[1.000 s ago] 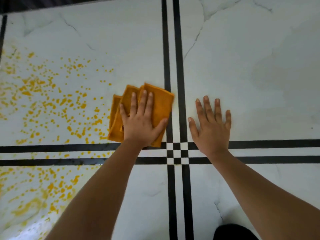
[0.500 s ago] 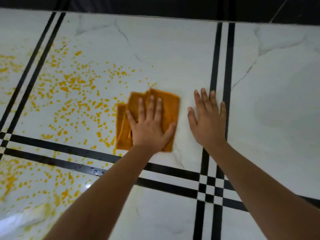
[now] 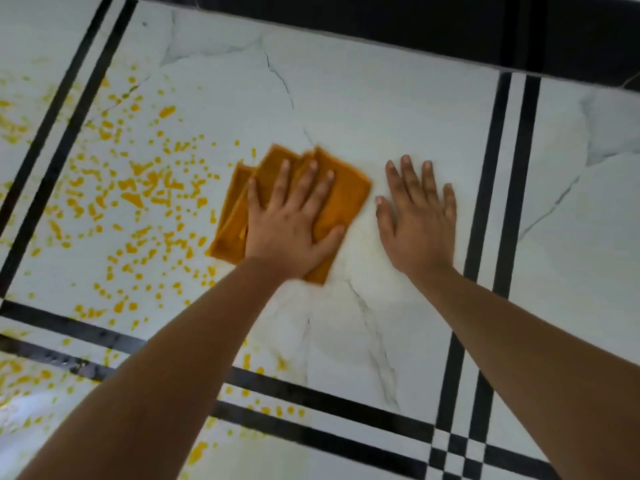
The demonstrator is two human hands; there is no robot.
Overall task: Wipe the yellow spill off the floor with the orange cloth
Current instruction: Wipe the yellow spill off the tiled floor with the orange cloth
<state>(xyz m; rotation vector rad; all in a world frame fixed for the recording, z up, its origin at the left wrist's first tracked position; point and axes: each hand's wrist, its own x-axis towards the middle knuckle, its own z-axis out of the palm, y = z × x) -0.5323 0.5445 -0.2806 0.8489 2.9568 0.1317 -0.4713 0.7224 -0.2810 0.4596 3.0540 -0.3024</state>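
The orange cloth [image 3: 343, 202] — soft, folded in overlapping layers — lies on the glossy white marble floor [image 3: 381, 116] at the yellow spill's [image 3: 138, 195] speckled edge. The left hand [image 3: 294, 223] presses it flat, fingers spread; the right hand [image 3: 419, 216] rests open-palmed just beside — apart.

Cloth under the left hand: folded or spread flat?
Folded. The cloth shows several stacked layers fanning out past the left hand pressing on it.
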